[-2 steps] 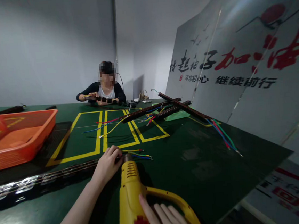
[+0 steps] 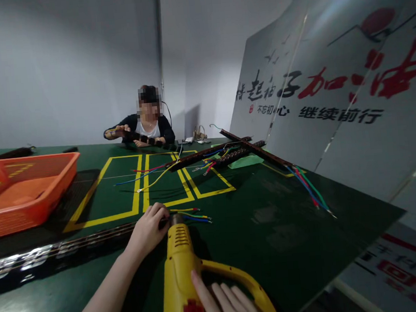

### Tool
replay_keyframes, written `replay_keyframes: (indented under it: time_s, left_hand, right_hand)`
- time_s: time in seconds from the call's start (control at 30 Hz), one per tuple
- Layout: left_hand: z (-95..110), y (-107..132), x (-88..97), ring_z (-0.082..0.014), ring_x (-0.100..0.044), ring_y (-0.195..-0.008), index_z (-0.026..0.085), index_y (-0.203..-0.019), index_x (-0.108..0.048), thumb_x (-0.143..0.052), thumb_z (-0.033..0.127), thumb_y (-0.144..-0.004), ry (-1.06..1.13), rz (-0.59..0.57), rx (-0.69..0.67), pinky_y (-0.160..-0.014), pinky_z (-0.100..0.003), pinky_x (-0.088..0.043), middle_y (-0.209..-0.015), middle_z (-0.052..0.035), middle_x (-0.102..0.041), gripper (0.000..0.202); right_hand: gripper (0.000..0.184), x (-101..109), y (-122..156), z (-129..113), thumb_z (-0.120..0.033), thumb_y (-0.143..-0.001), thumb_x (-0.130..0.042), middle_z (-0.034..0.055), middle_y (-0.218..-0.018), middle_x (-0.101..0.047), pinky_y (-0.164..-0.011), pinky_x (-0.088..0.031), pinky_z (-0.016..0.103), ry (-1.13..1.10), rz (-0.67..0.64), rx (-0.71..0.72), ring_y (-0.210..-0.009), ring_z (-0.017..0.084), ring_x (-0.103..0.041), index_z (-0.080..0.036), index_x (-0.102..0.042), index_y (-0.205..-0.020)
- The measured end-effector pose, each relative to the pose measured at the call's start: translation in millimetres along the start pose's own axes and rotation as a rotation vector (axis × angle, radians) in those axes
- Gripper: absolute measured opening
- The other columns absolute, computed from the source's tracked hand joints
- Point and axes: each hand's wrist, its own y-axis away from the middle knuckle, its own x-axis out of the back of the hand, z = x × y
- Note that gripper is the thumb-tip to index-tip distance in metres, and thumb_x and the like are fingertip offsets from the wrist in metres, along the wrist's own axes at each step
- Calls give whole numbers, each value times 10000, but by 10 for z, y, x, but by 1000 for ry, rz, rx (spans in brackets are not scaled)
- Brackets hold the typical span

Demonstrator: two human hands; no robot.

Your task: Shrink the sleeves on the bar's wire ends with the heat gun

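My right hand [image 2: 224,306] is wrapped round the handle of a yellow heat gun [image 2: 182,275] at the bottom middle, its nozzle pointing away from me. The nozzle tip sits at the end of a long dark cable bundle [image 2: 56,252] lying across the green table [image 2: 272,228]. My left hand [image 2: 149,229] is closed on that bundle right beside the nozzle. Short coloured wires [image 2: 195,217] stick out of the bundle's end to the right.
An orange plastic tray [image 2: 22,191] stands at the left. Yellow tape rectangles [image 2: 159,184] mark the table's middle. More dark bundles with coloured wires [image 2: 229,153] lie further back and right. A person [image 2: 143,127] across the table holds another bundle. Large printed boards [image 2: 333,91] lean at the right.
The heat gun and my right hand have shifted slightly left. The person opposite has lifted their bundle a little.
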Motion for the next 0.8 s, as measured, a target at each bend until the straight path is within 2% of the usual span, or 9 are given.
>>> replay_keyframes:
  time_s: [0.1,0.2,0.47,0.63,0.7,0.77,0.8]
  left_hand:
    - [-9,9,3,-186,-545,-910,209,-888,-526,-500,237,-846,-5,-13,-8,-795,-328,-500,-1009,-46,-561,57]
    - [-5,19,-18,-193,-543,-920,211,-882,-513,-481,225,-854,-24,-8,6,-800,-333,-496,-1015,-48,-558,45]
    - [-13,30,-38,-208,-527,-956,209,-891,-511,-460,222,-870,-28,-31,21,-827,-347,-480,-1050,-55,-561,57]
    - [-29,35,-33,-213,-520,-972,207,-899,-508,-452,201,-869,-24,-47,10,-861,-362,-475,-1060,-59,-554,64]
    - [-23,34,-34,-214,-522,-970,206,-895,-503,-457,211,-870,-39,-40,16,-860,-363,-474,-1051,-58,-554,52]
    - [-12,34,-32,-215,-527,-959,204,-888,-495,-450,234,-882,-61,-31,20,-849,-365,-475,-1037,-58,-554,54]
    - [-6,33,-31,-215,-530,-953,204,-883,-490,-443,247,-888,-72,-26,18,-840,-364,-477,-1030,-59,-554,64]
  right_hand:
    - [560,15,-53,-13,-177,-943,-78,32,-738,-688,-584,-518,271,-1,64,-19,-621,166,-663,-186,-440,-1370]
    - [581,39,-79,-7,-135,-929,-66,30,-742,-692,-593,-516,265,0,79,-40,-629,160,-666,-196,-439,-1371]
    - [578,25,-115,-120,-206,-950,-16,17,-718,-681,-571,-498,300,-26,113,-115,-609,177,-659,-227,-271,-1468]
    - [589,69,-106,-101,-189,-942,7,14,-748,-688,-592,-497,304,-45,56,-81,-643,168,-666,-207,-220,-1485]
    - [570,97,-80,-63,-247,-954,-12,22,-776,-690,-616,-501,308,-63,29,-80,-665,172,-667,-205,-202,-1490]
    - [574,106,-46,-15,-411,-961,-122,31,-821,-692,-646,-506,315,-121,-36,-80,-702,187,-667,-208,-192,-1493]
    - [633,104,-33,12,-504,-935,-215,32,-841,-691,-660,-509,319,-161,-89,-75,-718,196,-665,-209,-189,-1494]
